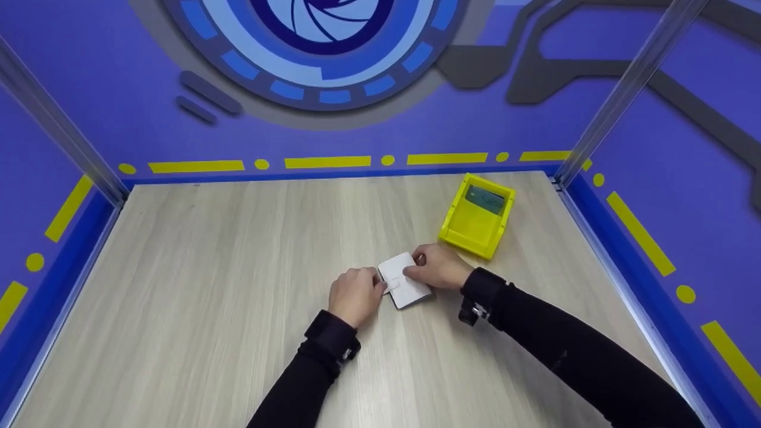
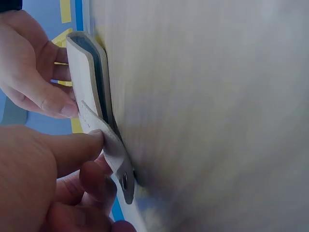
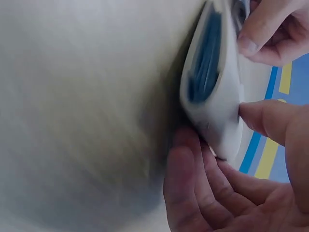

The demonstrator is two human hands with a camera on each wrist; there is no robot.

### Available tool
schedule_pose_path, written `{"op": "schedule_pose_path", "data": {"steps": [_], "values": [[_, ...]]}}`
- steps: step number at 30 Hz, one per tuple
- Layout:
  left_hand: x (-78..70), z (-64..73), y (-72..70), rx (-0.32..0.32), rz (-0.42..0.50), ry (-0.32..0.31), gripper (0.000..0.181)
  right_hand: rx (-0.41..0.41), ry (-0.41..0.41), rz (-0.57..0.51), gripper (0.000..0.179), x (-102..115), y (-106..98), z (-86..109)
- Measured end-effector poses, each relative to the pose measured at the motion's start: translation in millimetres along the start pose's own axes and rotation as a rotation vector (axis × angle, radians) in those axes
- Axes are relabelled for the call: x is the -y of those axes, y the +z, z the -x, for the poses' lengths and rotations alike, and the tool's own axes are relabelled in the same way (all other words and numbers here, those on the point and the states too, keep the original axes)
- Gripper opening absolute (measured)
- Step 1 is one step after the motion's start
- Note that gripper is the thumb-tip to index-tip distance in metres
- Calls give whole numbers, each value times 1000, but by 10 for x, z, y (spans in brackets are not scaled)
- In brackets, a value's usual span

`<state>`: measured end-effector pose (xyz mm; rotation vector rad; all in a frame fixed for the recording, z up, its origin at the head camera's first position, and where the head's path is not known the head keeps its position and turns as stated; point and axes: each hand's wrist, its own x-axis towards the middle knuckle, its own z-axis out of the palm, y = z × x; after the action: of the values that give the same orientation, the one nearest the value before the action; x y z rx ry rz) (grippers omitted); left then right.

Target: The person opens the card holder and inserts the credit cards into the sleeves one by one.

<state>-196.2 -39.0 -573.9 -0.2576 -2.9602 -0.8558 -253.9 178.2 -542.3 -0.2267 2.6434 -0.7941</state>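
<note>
A white card holder (image 1: 410, 292) with dark blue-green inner sleeves is folded over, close to the wooden table. My right hand (image 1: 443, 267) grips its folded spine, thumb on the upper cover and fingers around the lower side, as the right wrist view shows. Between thumb and fingers, my left hand (image 1: 357, 294) pinches the closing strap (image 2: 113, 150) at the opposite edge. That strap stands away from the cover, and a metal snap (image 2: 125, 181) shows near its tip. The sleeves (image 3: 205, 63) are visible from the end of the holder.
Just beyond my right hand, a yellow open bin (image 1: 472, 229) stands on the table (image 1: 238, 249). A dark green card (image 1: 486, 199) lies at its far end. Blue panels (image 1: 333, 142) with yellow markings enclose the back and both sides.
</note>
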Motion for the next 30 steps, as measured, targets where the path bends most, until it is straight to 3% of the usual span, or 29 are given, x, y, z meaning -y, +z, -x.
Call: {"op": "schedule_pose_path", "data": {"steps": [7,12,21,26,30], "values": [[-36,11,-28,40,0,-25,21,45,54,-171,39,45,13,24],[-27,-3,-65,47,-15,-41,19,34,31,-244,29,82,-77,56],[17,-10,-128,2,-7,-40,15,-100,-68,-164,24,107,-442,121],[25,-3,-164,-25,6,-26,16,-214,-142,-68,24,185,-636,168],[21,-7,-209,-49,14,-25,14,-320,-212,58,23,245,-666,200]]}}
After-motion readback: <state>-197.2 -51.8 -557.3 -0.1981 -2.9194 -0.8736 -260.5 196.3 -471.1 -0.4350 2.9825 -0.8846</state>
